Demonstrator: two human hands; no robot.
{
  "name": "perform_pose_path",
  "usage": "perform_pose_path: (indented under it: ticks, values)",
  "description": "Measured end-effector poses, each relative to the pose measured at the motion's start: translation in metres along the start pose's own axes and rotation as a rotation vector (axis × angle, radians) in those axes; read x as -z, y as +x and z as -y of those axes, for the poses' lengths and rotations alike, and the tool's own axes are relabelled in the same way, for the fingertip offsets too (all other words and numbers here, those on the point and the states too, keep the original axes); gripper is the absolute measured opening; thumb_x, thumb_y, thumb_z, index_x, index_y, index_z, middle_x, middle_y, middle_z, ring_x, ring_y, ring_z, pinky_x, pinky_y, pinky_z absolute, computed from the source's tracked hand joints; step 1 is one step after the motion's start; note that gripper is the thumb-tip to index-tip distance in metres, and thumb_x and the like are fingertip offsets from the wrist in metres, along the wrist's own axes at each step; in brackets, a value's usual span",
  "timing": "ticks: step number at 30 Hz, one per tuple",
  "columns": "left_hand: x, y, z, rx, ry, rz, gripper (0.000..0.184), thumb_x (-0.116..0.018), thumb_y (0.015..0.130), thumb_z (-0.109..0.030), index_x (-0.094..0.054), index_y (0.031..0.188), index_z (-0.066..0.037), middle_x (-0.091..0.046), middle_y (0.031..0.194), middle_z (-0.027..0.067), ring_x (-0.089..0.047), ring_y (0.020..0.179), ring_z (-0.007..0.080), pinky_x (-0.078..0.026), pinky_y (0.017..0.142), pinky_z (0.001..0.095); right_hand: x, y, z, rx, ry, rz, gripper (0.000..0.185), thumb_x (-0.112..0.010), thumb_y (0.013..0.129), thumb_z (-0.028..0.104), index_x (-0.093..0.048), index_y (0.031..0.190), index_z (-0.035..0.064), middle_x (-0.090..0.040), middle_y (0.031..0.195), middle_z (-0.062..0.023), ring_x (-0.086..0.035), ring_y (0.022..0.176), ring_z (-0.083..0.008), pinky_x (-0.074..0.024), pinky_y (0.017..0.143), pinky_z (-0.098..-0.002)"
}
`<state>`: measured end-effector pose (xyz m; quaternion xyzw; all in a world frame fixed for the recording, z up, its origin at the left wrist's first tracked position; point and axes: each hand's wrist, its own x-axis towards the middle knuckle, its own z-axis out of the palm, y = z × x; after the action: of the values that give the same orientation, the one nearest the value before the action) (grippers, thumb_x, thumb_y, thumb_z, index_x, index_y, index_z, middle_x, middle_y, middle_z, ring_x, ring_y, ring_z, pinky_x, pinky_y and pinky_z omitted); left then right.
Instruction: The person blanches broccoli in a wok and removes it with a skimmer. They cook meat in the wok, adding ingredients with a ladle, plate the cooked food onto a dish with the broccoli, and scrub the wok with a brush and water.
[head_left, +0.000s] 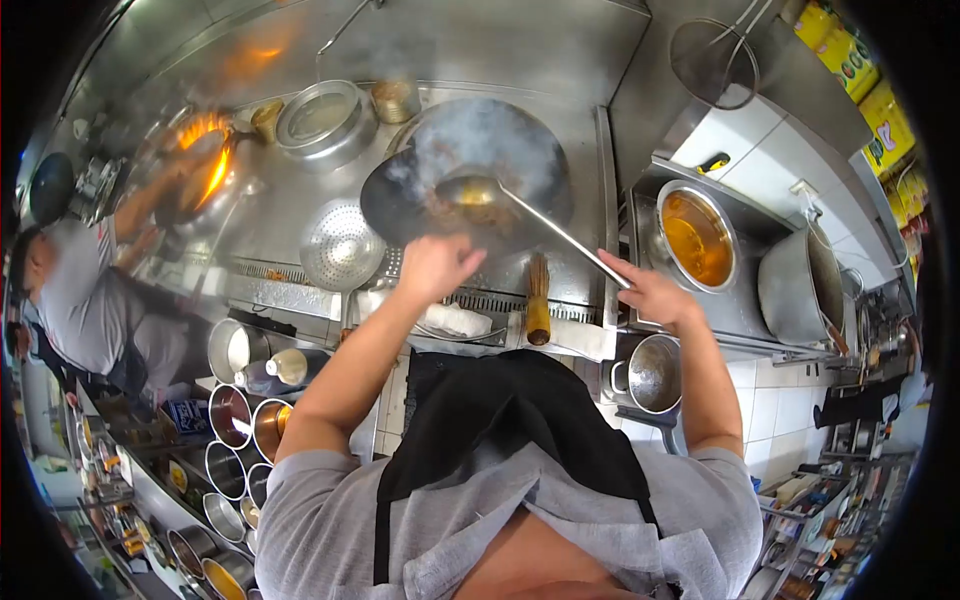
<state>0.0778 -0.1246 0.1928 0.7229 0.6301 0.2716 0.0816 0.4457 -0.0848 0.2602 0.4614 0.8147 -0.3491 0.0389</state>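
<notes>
A smoking dark wok (545, 150) sits on the steel stove, its contents blurred by smoke. My right hand (650, 295) is wrapped round the end of a long metal ladle (560, 232), whose bowl is over the wok with something yellowish in it. At the wok's near left edge is my left hand (436, 268), fingers curled; what it holds, if anything, is hidden. A perforated strainer (341, 246) lies left of that hand. Below the wok, a bamboo brush (538, 310) rests near a folded white cloth (455, 320).
To the right stand a bowl of orange liquid (697, 238) and a deep pot (797, 282). A lidded pot (322, 120) is at the back. Flames rise from a co-worker's wok (190, 180) on the left. Several metal containers, one brownish (230, 415), stand at lower left.
</notes>
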Motion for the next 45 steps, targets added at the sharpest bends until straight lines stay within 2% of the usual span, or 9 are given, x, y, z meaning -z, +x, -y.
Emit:
perform_pose_path:
  ticks: [8, 18, 20, 22, 26, 28, 34, 41, 45]
  values:
    - [-0.111, 0.0, 0.051, -0.059, 0.042, -0.113, 0.024, -0.066, 0.085, -0.032, -0.061, 0.078, -0.009, -0.063, 0.061, 0.0126, -0.065, 0.065, 0.0366, -0.05, 0.066, 0.0507, -0.044, 0.084, 0.002, -0.206, -0.35, -0.065, 0.076, -0.051, 0.091, 0.014, -0.016, 0.153, 0.0391, -0.065, 0.111, -0.0252, -0.065, 0.098, -0.0402, -0.0508, 0.087, -0.0493]
    - [-0.082, 0.048, 0.045, -0.013, -0.033, -0.116, 0.027, -0.068, 0.081, -0.034, -0.061, 0.069, -0.01, -0.064, 0.064, 0.0131, -0.064, 0.063, 0.0357, -0.05, 0.06, 0.0486, -0.057, 0.032, -0.086, -0.139, -0.264, -0.217, 0.083, -0.053, 0.087, 0.011, -0.011, 0.154, 0.0364, -0.065, 0.088, -0.0292, -0.063, 0.077, -0.0483, -0.0492, 0.072, -0.0564]
    - [-0.085, 0.047, 0.052, 0.06, -0.059, 0.086, 0.02, -0.067, 0.082, -0.029, -0.066, 0.083, -0.009, -0.067, 0.09, 0.0159, -0.064, 0.093, 0.035, -0.048, 0.083, 0.0475, -0.061, 0.038, -0.107, -0.196, -0.254, -0.193, 0.086, -0.056, 0.087, 0.013, -0.008, 0.154, 0.0363, -0.066, 0.09, -0.0297, -0.063, 0.079, -0.0487, -0.0492, 0.073, -0.0564]
    - [-0.084, 0.008, 0.064, -0.051, -0.193, -0.318, 0.032, -0.068, 0.081, -0.022, -0.065, 0.11, -0.009, -0.06, 0.114, 0.0184, -0.056, 0.108, 0.0372, -0.044, 0.093, 0.0474, -0.057, 0.067, -0.114, -0.013, -0.105, -0.294, 0.083, -0.053, 0.087, 0.009, -0.012, 0.155, 0.0319, -0.066, 0.1, -0.0286, -0.064, 0.087, -0.0478, -0.0504, 0.079, -0.0529]
    - [-0.064, -0.076, 0.153, 0.614, -0.091, -0.398, 0.061, -0.072, 0.077, -0.02, -0.049, 0.131, -0.003, -0.051, 0.124, 0.0247, -0.05, 0.115, 0.0439, -0.042, 0.099, 0.049, -0.006, 0.153, 0.027, -0.101, 0.442, -0.193, 0.082, -0.053, 0.09, 0.0, -0.013, 0.156, 0.0302, -0.064, 0.091, -0.0106, -0.061, 0.062, -0.0189, -0.0514, 0.055, -0.0357]
    - [-0.074, -0.112, 0.199, 0.806, -0.149, -0.194, 0.071, -0.074, 0.075, -0.024, -0.043, 0.134, 0.0, -0.049, 0.127, 0.0282, -0.048, 0.119, 0.0458, -0.041, 0.101, 0.0492, -0.012, 0.236, 0.06, 0.216, 0.796, -0.191, 0.085, -0.054, 0.093, 0.002, -0.007, 0.156, 0.0323, -0.055, 0.082, -0.0036, -0.051, 0.058, -0.0097, -0.0453, 0.045, -0.0277]
    - [-0.103, -0.145, 0.22, 0.738, -0.232, -0.025, 0.081, -0.079, 0.073, -0.03, -0.039, 0.139, -0.005, -0.056, 0.117, 0.0267, -0.053, 0.111, 0.0443, -0.043, 0.099, 0.0477, -0.102, 0.412, 0.23, 0.015, 1.148, -0.107, 0.081, -0.055, 0.09, 0.003, -0.011, 0.155, 0.0274, -0.051, 0.08, -0.0031, -0.047, 0.053, -0.0118, -0.0404, 0.041, -0.0279]
    - [-0.024, -0.144, 0.189, 0.756, -0.497, 0.082, 0.065, -0.077, 0.072, -0.016, -0.047, 0.128, -0.005, -0.06, 0.104, 0.0266, -0.057, 0.1, 0.0464, -0.047, 0.089, 0.0502, -0.14, 0.607, 0.31, 0.071, 0.555, -0.27, 0.052, -0.049, 0.084, -0.003, -0.041, 0.135, 0.007, -0.051, 0.071, -0.009, -0.051, 0.054, -0.0164, -0.04, 0.041, -0.0295]
    - [0.062, -0.144, 0.176, 0.8, -0.841, 0.063, 0.063, -0.075, 0.077, -0.013, -0.045, 0.132, -0.004, -0.061, 0.113, 0.0177, -0.061, 0.107, 0.028, -0.047, 0.094, 0.038, -0.083, 0.604, 0.367, -0.133, 1.458, 0.305, 0.005, -0.049, 0.081, -0.003, -0.048, 0.085, 0.0004, -0.045, 0.065, -0.0093, -0.049, 0.053, -0.0178, -0.0433, 0.045, -0.0268]
